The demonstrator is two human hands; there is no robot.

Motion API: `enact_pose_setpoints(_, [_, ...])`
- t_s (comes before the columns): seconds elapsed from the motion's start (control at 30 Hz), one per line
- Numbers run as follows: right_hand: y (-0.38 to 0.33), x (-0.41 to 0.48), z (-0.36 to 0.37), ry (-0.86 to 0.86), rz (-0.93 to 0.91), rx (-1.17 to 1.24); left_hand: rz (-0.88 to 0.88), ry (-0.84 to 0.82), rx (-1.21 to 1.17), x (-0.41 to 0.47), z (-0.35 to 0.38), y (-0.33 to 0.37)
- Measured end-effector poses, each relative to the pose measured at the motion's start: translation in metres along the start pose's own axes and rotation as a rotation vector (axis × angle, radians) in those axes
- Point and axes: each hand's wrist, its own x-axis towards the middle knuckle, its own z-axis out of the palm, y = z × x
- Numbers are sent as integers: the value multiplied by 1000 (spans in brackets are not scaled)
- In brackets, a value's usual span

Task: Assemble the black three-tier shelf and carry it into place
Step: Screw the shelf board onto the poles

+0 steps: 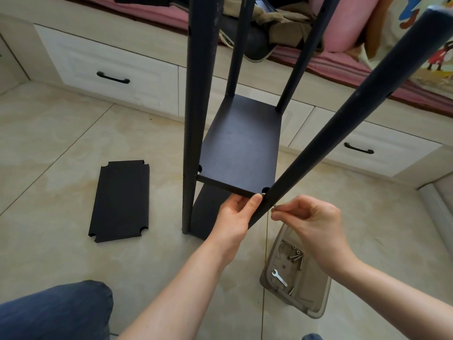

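Observation:
The black shelf frame stands on the tiled floor with several black posts, one at the near right (343, 114) and one at the near left (196, 94). A black shelf board (240, 148) sits between the posts, above a lower board (208, 212). My left hand (235, 217) grips the near right corner of that board from below, thumb on its edge. My right hand (308, 217) pinches a small silver screw (275, 206) against the near right post. A third black board (120, 200) with notched corners lies flat on the floor to the left.
A clear plastic tray (316, 303) by my right forearm holds several screws (295, 256) and a small flat wrench (279, 278). White drawers with black handles (112, 77) run under a cushioned bench behind the shelf. My blue-trousered knee (56, 312) is at lower left.

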Motion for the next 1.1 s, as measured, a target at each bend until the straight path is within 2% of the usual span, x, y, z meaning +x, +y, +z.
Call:
enact_pose_setpoints(0.23, [-1, 5, -1, -36, 40, 55, -26, 4, -11, 1, 0, -1])
enact_pose_setpoints(0.37, [-5, 9, -3, -63, 2, -84, -35, 11, -14, 2, 0, -3])
enact_pose_setpoints(0.7, [-5, 24, -7, -156, -139, -259, -31, 18, -9, 3, 1, -3])
enact_pose_setpoints(1.1, [-6, 31, -10, -210, -63, -229, 2, -16, -69, 2, 3, 3])
